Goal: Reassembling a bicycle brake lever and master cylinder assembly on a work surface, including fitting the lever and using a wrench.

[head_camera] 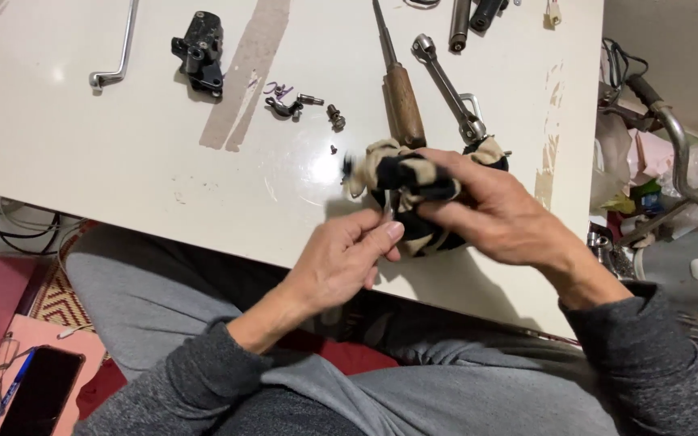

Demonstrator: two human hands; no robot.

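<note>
While our left hand (341, 262) pinches a small metal part (387, 206) at the table's (82, 153) near edge, we judge a wiping step underway: our right hand (494, 210) clutches a black-and-beige rag (405, 173) around it. Loose screws (317, 106) lie toward the far edge. Next calls for a steady pinch.

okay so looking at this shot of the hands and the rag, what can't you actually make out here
Head view only:
- Small metal part pinched by the left hand: mostly hidden by the rag and fingers.
- Right hand: motion-blurred.
- Tools at the top edge: cut off.
- Screws: too small to identify.
</note>
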